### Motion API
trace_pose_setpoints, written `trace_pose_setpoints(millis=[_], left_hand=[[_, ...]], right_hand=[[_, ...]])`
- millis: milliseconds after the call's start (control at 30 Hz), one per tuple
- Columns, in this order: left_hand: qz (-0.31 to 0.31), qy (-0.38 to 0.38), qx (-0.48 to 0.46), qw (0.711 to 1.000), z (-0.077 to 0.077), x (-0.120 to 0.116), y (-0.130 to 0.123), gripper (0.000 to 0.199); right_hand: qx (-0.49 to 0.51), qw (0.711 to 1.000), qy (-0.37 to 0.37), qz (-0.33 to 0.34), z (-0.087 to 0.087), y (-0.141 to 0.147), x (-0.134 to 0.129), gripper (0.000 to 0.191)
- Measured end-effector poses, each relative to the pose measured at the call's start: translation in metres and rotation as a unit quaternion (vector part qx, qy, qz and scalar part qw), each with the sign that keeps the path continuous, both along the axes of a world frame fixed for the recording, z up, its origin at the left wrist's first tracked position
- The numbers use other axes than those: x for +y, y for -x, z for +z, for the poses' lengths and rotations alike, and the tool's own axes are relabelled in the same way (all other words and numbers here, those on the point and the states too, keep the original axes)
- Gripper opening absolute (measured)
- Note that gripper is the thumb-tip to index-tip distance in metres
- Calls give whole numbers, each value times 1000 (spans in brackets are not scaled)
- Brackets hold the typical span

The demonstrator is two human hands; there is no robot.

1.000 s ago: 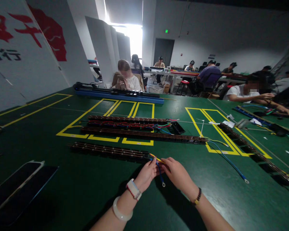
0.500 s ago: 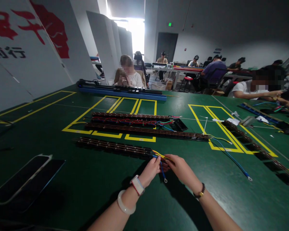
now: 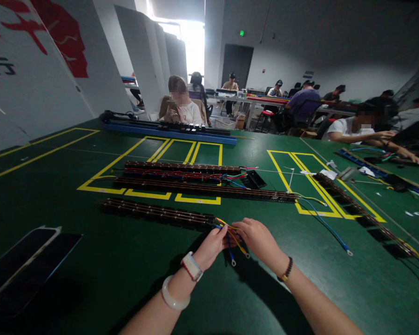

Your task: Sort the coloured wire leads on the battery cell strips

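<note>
Both hands, left hand (image 3: 211,244) and right hand (image 3: 257,239), pinch the thin wires (image 3: 232,237) at the near strip's (image 3: 157,212) right end on the green counter (image 3: 91,279). The wires look soft, light and bendy; hold them near the strip.

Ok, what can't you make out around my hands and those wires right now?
Head view only:
- Grip on the wires: the left hand and right hand cover where fingers meet them.
- Where the wires join the strip: too small and dark.
- Ring terminals: too small for detail.
- Phone: cut off by the left edge.
</note>
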State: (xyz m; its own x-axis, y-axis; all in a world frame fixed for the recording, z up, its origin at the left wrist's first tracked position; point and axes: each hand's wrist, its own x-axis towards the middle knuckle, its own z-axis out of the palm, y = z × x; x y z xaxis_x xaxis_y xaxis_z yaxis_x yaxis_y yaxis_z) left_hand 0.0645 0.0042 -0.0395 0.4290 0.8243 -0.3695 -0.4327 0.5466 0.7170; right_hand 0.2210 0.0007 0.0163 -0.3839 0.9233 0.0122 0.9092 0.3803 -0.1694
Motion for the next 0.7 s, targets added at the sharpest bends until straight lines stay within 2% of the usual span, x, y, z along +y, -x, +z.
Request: trace_pose_setpoints(millis=[133,300,467,600,700], left_hand=[[-9,-9,22,1000,-4,1,1,31],[-37,-17,-3,999,-7,4,5,30],[-52,5,-17,998,-10,8,7,26],[-45,8,-33,998,-12,11,7,26],[-44,4,-29,999,-13,11,6,27]], right_hand=[[-17,999,-10,-26,1,-8,21,26],[-43,996,-7,-71,-18,-11,49,22],[-45,996,-24,-78,-32,-2,71,22],[-43,997,-31,-58,-34,-3,71,24],[-36,996,-76,-21,-34,-12,55,23]])
